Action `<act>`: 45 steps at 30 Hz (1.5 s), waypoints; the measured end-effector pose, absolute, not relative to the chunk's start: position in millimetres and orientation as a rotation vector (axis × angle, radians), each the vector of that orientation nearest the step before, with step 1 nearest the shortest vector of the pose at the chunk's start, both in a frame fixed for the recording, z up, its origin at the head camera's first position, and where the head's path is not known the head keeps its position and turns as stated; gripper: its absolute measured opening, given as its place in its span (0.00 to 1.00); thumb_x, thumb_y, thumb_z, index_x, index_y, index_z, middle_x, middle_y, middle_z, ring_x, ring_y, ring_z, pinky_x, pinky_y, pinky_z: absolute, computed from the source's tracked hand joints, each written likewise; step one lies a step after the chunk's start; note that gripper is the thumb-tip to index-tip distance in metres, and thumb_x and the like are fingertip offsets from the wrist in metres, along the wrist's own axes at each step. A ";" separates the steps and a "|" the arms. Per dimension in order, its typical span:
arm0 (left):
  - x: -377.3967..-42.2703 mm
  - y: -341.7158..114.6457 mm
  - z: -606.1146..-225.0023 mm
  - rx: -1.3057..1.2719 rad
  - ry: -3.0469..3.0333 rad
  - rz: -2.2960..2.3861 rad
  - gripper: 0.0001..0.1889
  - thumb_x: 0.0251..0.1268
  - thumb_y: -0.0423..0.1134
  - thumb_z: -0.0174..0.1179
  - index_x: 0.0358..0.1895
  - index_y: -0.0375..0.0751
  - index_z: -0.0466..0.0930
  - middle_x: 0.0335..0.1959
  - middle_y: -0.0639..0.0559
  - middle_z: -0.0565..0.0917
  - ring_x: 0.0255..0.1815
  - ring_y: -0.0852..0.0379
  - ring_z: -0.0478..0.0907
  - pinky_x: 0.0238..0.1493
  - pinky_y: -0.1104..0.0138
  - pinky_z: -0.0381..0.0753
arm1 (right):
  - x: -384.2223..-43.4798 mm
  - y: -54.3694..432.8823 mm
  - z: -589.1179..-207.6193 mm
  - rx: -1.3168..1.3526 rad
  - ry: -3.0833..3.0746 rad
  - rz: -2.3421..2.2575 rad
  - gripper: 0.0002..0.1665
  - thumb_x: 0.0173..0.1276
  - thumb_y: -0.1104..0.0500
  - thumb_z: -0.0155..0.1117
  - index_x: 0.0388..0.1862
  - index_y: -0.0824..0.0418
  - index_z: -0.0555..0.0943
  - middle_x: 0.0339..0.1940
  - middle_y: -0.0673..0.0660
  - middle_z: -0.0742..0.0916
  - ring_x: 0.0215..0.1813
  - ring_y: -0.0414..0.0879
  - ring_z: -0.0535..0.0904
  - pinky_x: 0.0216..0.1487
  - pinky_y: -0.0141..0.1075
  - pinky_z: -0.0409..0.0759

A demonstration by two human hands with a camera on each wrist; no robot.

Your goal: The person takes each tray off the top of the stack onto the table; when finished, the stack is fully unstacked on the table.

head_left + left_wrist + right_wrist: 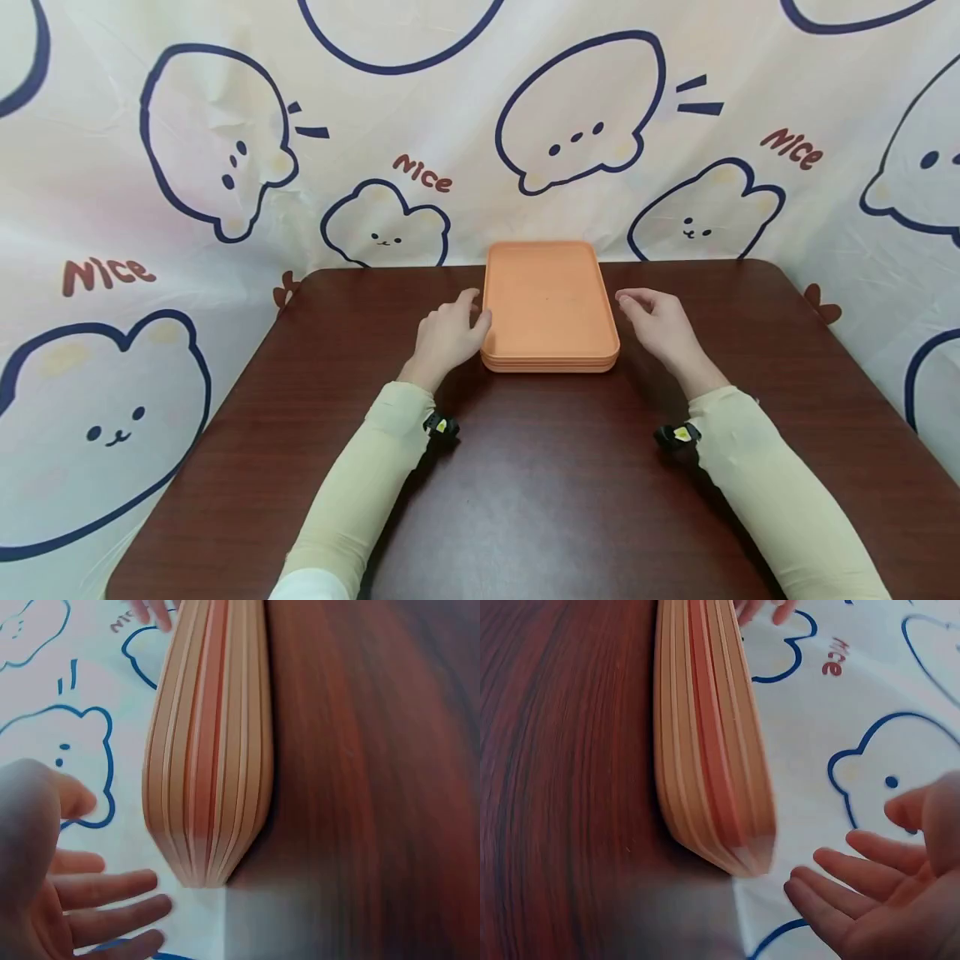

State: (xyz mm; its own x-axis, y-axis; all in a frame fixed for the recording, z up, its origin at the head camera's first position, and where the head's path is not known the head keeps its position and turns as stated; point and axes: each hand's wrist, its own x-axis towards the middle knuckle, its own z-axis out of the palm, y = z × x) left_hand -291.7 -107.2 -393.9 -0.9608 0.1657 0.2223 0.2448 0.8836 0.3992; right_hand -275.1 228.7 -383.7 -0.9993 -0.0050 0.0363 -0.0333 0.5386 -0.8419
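Note:
A stack of shallow orange rectangular trays [551, 300] with rounded corners lies flat at the far side of the table. Both wrist views show its layered side, where one redder layer runs among paler ones. My left hand [446, 333] is at the stack's left edge, thumb and fingers apart and loosely bent. In the left wrist view that hand [64, 900] holds nothing, its fingers spread beside the trays [208, 750]. On the opposite side, my right hand [663, 327] hovers just off the right edge. Its relaxed fingers [840, 896] hold nothing in the right wrist view.
The dark brown wooden table [517, 483] has rounded far corners. A pale cloth [465, 108] printed with blue-outlined bears and the word Nice hangs behind and along both sides. A black wrist device [442, 426] sits on the left wrist and another [677, 435] on the right.

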 end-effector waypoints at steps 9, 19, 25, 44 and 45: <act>-309.4 -99.4 -404.0 -0.065 -2.949 -0.939 0.15 0.79 0.53 0.60 0.52 0.46 0.82 0.41 0.49 0.85 0.39 0.47 0.81 0.45 0.54 0.78 | -292.0 225.5 -401.5 -0.287 -2.470 1.945 0.25 0.90 0.57 0.50 0.77 0.68 0.76 0.73 0.67 0.82 0.68 0.54 0.84 0.75 0.46 0.80; -319.3 -92.3 -409.1 0.018 -2.921 -1.038 0.09 0.78 0.40 0.59 0.50 0.38 0.82 0.41 0.46 0.84 0.42 0.47 0.80 0.44 0.59 0.80 | -302.6 215.4 -416.1 -0.420 -2.548 1.894 0.25 0.87 0.58 0.54 0.78 0.64 0.76 0.79 0.66 0.78 0.75 0.59 0.77 0.78 0.50 0.77; -317.5 -97.6 -410.0 0.008 -2.842 -1.031 0.07 0.77 0.39 0.58 0.47 0.39 0.83 0.39 0.46 0.85 0.40 0.47 0.81 0.44 0.58 0.82 | -303.5 209.8 -414.8 -0.442 -2.593 1.833 0.24 0.88 0.59 0.54 0.76 0.62 0.78 0.80 0.64 0.77 0.77 0.58 0.75 0.79 0.52 0.76; -310.7 -152.8 -410.5 0.407 -2.336 -1.868 0.13 0.83 0.34 0.51 0.59 0.28 0.76 0.46 0.42 0.79 0.40 0.52 0.78 0.36 0.67 0.78 | -306.7 211.9 -416.9 -0.364 -2.711 1.696 0.26 0.84 0.62 0.58 0.77 0.66 0.76 0.80 0.68 0.75 0.72 0.59 0.79 0.73 0.52 0.82; -310.7 -156.0 -409.9 0.427 -2.305 -1.888 0.13 0.83 0.33 0.51 0.60 0.28 0.76 0.47 0.41 0.79 0.40 0.52 0.78 0.37 0.66 0.78 | -306.7 211.8 -417.0 -0.367 -2.710 1.697 0.26 0.84 0.62 0.58 0.77 0.66 0.76 0.81 0.68 0.75 0.72 0.59 0.80 0.73 0.52 0.82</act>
State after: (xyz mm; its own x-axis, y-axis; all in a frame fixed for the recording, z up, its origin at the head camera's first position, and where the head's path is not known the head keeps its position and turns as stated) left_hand -310.7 -156.0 -409.9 -0.9511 -0.2992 -0.0764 -0.1339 0.1765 0.9752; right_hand -306.7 211.8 -417.0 -0.9711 0.1509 -0.1848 0.2322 0.4189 -0.8778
